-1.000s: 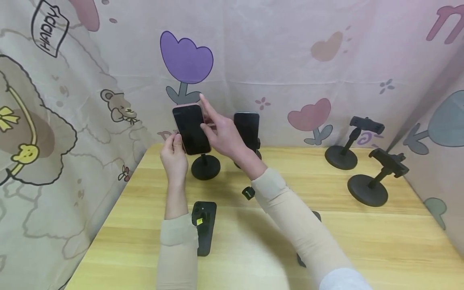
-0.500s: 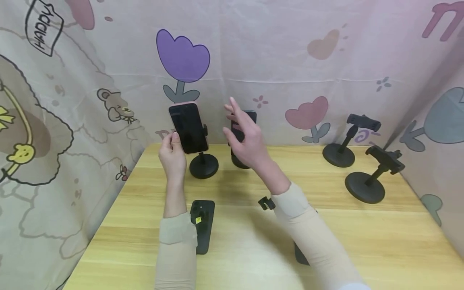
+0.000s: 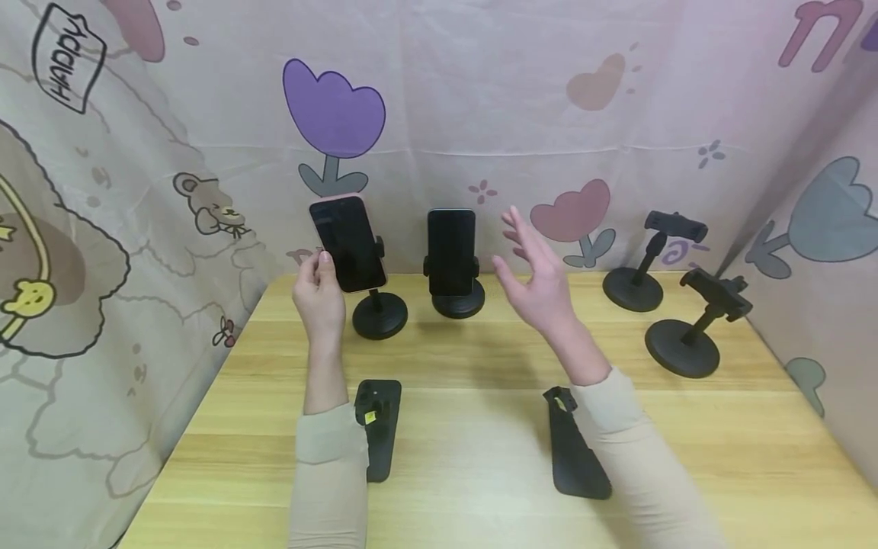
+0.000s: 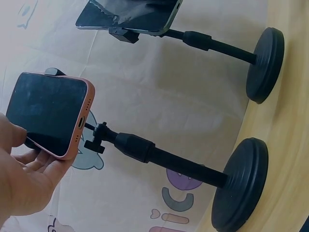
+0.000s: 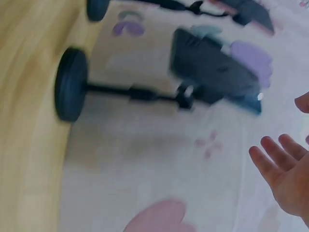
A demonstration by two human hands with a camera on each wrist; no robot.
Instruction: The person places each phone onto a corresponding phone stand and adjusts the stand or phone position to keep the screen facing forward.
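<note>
At the back left, a smartphone (image 3: 349,244) in a pink case is clamped, tilted, on a black phone stand (image 3: 380,315). My left hand (image 3: 319,297) holds its lower left edge; in the left wrist view the thumb lies at the front of the phone (image 4: 50,111) and the fingers are under and behind. My right hand (image 3: 542,278) hovers over the table with fingers extended, touching nothing. Between the hands, a second smartphone (image 3: 451,252) stands upright in another phone stand (image 3: 458,303). The right wrist view shows this second phone (image 5: 212,67) blurred, with the hand (image 5: 292,179) apart from it.
Two phone stands without phones, one farther back (image 3: 634,288) and one nearer (image 3: 684,347), stand at the right. Face down on the wooden table (image 3: 473,457) lie a black phone (image 3: 380,431) by the left forearm and another (image 3: 576,450) partly under the right sleeve. Printed cloth (image 3: 446,91) hangs behind.
My right hand has let go of the pink-cased smartphone and moved right, past the second phone, which is now uncovered. The left hand keeps its hold. The view has shifted slightly.
</note>
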